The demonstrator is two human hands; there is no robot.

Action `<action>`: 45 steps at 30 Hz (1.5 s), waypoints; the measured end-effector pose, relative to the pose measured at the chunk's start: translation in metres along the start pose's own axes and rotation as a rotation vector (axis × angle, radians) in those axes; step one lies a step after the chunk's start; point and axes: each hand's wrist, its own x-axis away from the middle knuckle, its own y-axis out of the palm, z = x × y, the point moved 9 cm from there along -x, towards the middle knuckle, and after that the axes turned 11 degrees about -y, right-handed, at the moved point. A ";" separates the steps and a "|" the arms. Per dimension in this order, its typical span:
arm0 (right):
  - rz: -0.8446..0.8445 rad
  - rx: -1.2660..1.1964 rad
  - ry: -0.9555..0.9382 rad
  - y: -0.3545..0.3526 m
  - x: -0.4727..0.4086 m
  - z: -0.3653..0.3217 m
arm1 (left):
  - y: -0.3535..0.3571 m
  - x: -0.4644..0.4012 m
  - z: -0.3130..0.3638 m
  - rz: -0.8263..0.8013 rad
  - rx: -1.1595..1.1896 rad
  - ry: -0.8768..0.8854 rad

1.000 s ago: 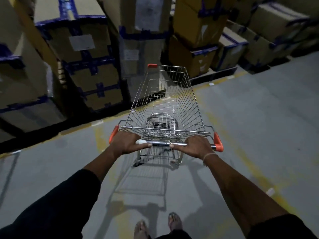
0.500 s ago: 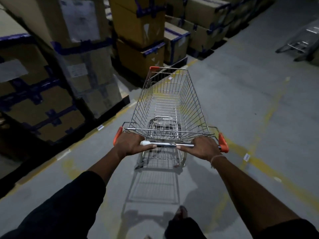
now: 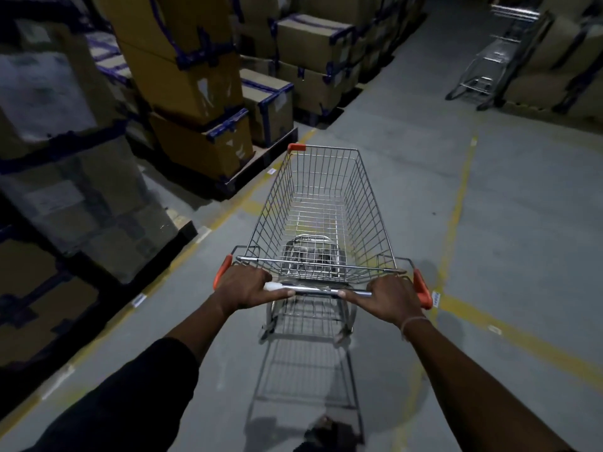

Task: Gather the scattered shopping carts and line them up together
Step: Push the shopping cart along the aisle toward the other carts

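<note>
- shopping cart (image 3: 321,216) has swung right: a second ago its nose faced the stacked cardboard boxes (image 3: 195,93), now it points down the open aisle
- boxes have slid off to the cart's left
- parked carts (image 3: 489,63) by the far right stack: absent a second ago, now well into view, well apart from the pushed cart
- yellow floor line (image 3: 456,203) now runs along the cart's right

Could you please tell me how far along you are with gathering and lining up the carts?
Done: nothing is lined up in view. In hand: the left hand and right hand grip the handle of one empty cart in the aisle. Left: steer it toward the parked carts at the far right and nest it there.
</note>
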 end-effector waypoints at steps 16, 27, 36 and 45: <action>-0.051 -0.041 0.192 -0.012 -0.091 0.144 | -0.033 -0.194 0.088 0.016 -0.057 0.143; -0.031 -0.025 0.310 -0.023 -0.199 0.267 | -0.066 -0.375 0.154 0.052 -0.088 0.242; -0.036 -0.078 0.471 -0.027 -0.290 0.370 | -0.097 -0.529 0.210 0.046 -0.101 0.373; -0.010 -0.023 0.575 -0.032 -0.365 0.469 | -0.114 -0.666 0.270 0.002 -0.129 0.438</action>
